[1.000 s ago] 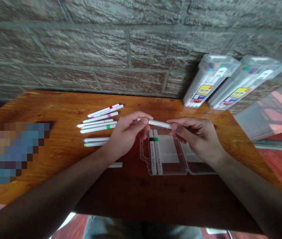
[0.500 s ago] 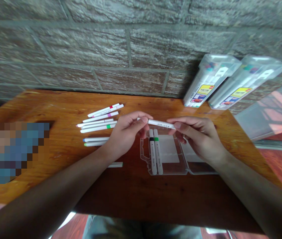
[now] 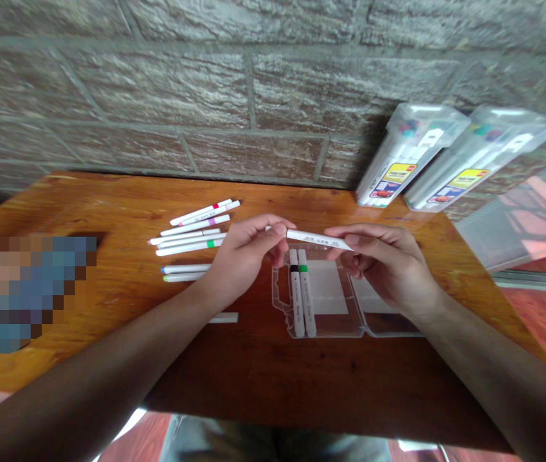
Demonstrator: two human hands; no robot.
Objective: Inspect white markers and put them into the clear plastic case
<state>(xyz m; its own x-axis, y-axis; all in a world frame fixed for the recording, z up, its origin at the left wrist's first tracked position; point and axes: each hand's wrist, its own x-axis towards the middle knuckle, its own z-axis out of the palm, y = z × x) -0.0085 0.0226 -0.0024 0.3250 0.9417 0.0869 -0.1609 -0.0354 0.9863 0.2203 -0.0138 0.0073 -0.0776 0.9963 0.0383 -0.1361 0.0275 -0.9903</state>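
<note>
A white marker pen [image 3: 317,239] lies level between my two hands, just above an open clear plastic case [image 3: 335,328]. My left hand [image 3: 244,256] pinches the pen's left end with thumb and fingers. My right hand [image 3: 383,263] pinches its right end. Two white markers [image 3: 300,301], one with a black band and one with a green band, lie side by side in the left part of the case. Several loose white markers [image 3: 190,234] with coloured bands lie on the wooden table [image 3: 109,212] left of my left hand.
Two closed clear marker boxes [image 3: 407,154] lean against the brick wall at the back right. A clear lid or tray [image 3: 523,224] overhangs the table's right edge. A single white cap or piece [image 3: 224,317] lies under my left forearm. A blurred patch covers the table's left.
My right hand has slid a little to the right along the pen, so more of the white barrel shows between my hands. The left hand has stayed in place.
</note>
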